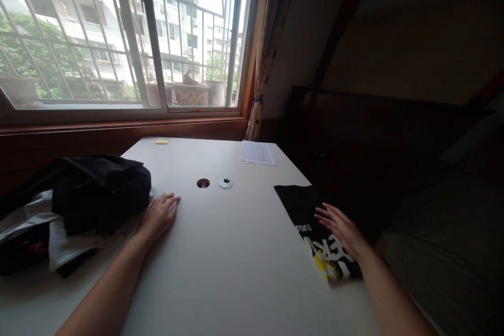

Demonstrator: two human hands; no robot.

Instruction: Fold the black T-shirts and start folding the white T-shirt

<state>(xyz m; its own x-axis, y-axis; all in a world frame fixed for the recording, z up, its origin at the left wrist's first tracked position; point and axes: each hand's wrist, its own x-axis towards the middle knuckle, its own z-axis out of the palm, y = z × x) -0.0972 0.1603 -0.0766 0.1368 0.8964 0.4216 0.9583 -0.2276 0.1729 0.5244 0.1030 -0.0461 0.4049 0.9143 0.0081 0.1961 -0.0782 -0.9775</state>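
Note:
On the left of the white table, my left hand (pixel 159 216) lies beside a heap of black and white clothes (pixel 98 194), palm down with its fingers stretched out and nothing in them. Whether its edge touches the heap I cannot tell. Over at the right edge, a folded black garment (pixel 291 197) with white lettering and a yellow print lies flat. My right hand (pixel 342 228) is above it, fingers spread and holding nothing; I cannot tell if it touches the cloth.
The white table (pixel 220 262) has a round cable hole (pixel 203 183) with its loose cap (pixel 226 183) alongside. Printed sheets (pixel 259 153) lie at the back right, a yellow sticky note (pixel 161 141) at the back left. Beyond stand a barred window and a tied curtain (pixel 258 100).

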